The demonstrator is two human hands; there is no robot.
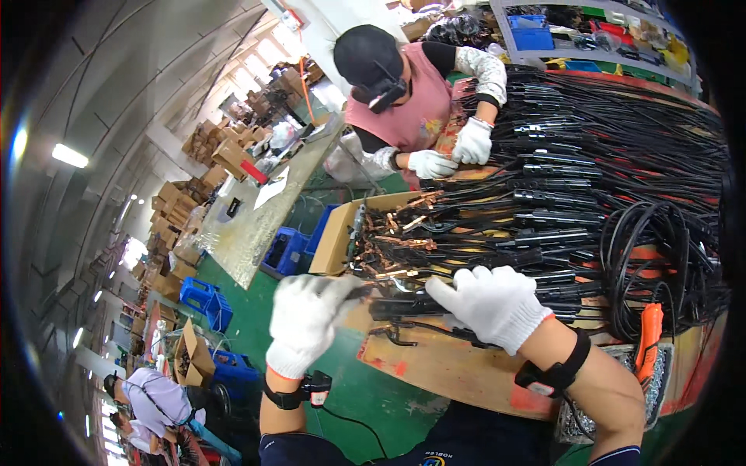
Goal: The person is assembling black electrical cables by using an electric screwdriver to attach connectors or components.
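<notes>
I've got the left hand (305,318) in a white knit glove at the copper-end side of the pile, fingertips drawn in by a dark piece (360,292); can't tell if that grip is clamped on it. Right hand (493,307), gloved the same, over the near cables; fingertips partly hidden, can't tell that grip either. Long black cables with bare copper ends (637,171) cover much of the paint-stained wooden desk (451,377); nearest black cylindrical sleeve (400,310) lies between the hands. My read: step in hand is handling a single cable end. Next move calls for a secure hold, clear of neighbouring strands.
</notes>
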